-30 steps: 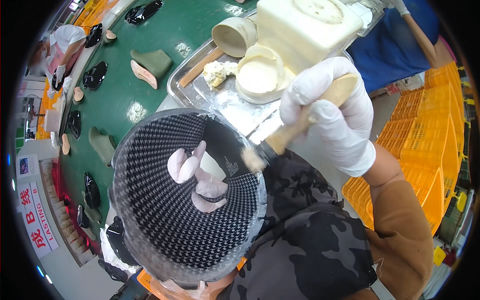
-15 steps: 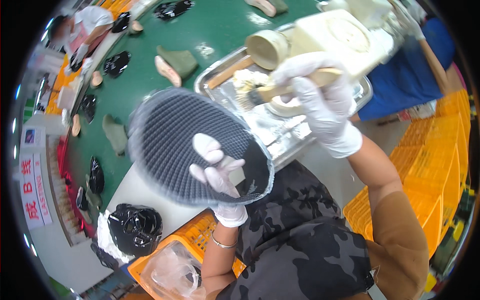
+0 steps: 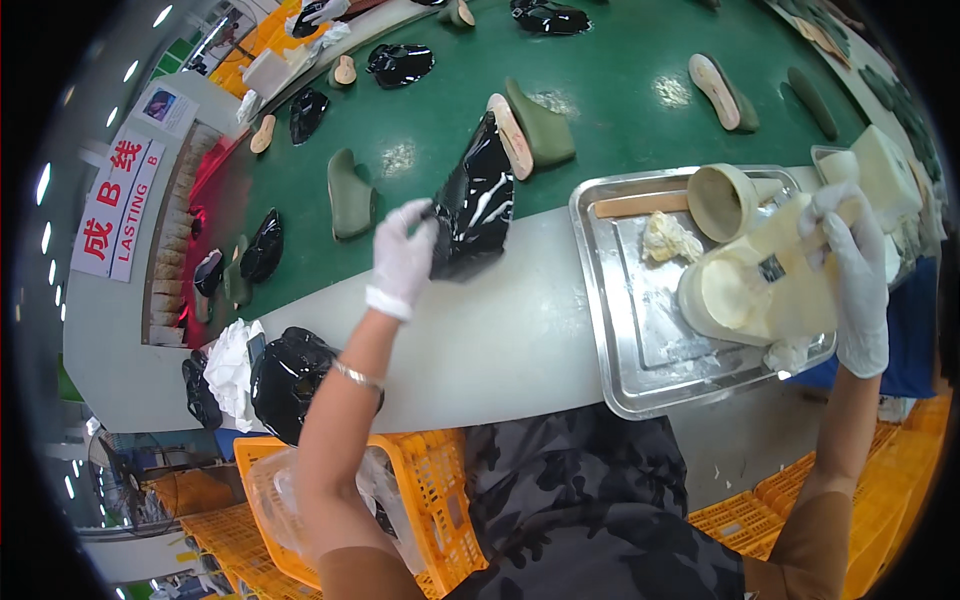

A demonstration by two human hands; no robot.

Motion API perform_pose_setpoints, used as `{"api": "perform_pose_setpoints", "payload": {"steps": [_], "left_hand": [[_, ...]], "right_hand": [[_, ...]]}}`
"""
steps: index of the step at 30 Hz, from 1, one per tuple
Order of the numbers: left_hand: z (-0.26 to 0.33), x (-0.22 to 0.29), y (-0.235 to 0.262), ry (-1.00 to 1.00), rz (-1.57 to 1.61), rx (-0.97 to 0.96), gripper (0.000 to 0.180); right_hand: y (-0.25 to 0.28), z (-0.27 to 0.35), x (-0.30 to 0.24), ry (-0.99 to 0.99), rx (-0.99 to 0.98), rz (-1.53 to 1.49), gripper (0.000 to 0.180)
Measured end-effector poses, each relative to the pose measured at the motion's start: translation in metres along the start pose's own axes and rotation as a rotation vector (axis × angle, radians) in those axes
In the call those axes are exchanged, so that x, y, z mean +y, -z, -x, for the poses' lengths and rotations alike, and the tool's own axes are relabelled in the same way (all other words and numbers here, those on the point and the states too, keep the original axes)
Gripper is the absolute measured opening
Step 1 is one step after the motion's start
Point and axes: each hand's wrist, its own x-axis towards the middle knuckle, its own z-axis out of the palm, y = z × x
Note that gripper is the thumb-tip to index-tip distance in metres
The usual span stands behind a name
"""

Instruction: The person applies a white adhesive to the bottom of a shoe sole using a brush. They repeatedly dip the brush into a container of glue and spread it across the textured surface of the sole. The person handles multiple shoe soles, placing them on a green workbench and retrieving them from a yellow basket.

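My left hand, in a white glove, pinches the edge of a shiny black shoe upper. The upper hangs over the near edge of the green belt, its glossy side showing, beside a green shoe last with a pale insole. On the right, my gloved right hand is closed around a brush. The brush's dark band shows at the mouth of a cut-open cream plastic jug with pale paste inside; its bristles are hard to make out. That jug stands in a metal tray.
The tray also holds a beige cup, a wooden strip and a crumpled pale lump. Several lasts and black uppers lie across the green belt. A black glossy bundle sits at left, above an orange crate.
The upper has moved away from my body to the belt, its grey mesh lining turned out of sight. My right hand has shifted right, taking the brush to the jug. The view has turned.
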Motion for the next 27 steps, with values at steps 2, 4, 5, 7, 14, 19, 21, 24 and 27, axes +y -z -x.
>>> {"api": "perform_pose_setpoints", "payload": {"steps": [2, 4, 5, 7, 14, 19, 21, 24, 27], "left_hand": [[-0.038, -0.029, 0.015, -0.114, -0.216, 0.119, 0.021], [-0.06, -0.019, 0.022, -0.065, -0.547, 0.172, 0.023], [-0.074, -0.025, 0.028, -0.026, -0.645, 0.142, 0.023], [-0.092, -0.035, 0.031, 0.042, -0.771, 0.152, 0.025], [-0.121, -0.055, 0.03, 0.171, -0.932, 0.136, 0.026], [-0.1, -0.06, 0.062, 0.049, -0.84, 0.194, 0.024], [-0.077, -0.063, 0.091, -0.057, -0.733, 0.179, 0.023], [-0.02, -0.047, 0.129, -0.146, -0.512, 0.172, 0.024], [0.044, -0.014, 0.165, -0.199, -0.481, 0.169, 0.022]], "right_hand": [[-0.004, 0.0, -0.002, -0.015, 0.011, -0.023, 0.014], [-0.002, 0.001, 0.001, -0.035, 0.026, -0.03, 0.015], [-0.001, 0.002, 0.001, -0.042, 0.022, -0.03, 0.015], [0.0, 0.002, 0.002, -0.059, 0.01, -0.016, 0.016], [0.002, 0.003, 0.007, -0.055, 0.048, 0.042, 0.018], [0.0, 0.0, 0.005, -0.05, 0.028, 0.043, 0.015], [-0.001, 0.0, 0.006, -0.031, 0.047, 0.078, 0.014], [0.006, 0.003, 0.015, -0.034, 0.025, 0.067, 0.014], [0.016, 0.003, 0.026, -0.01, -0.014, 0.034, 0.016]]}}
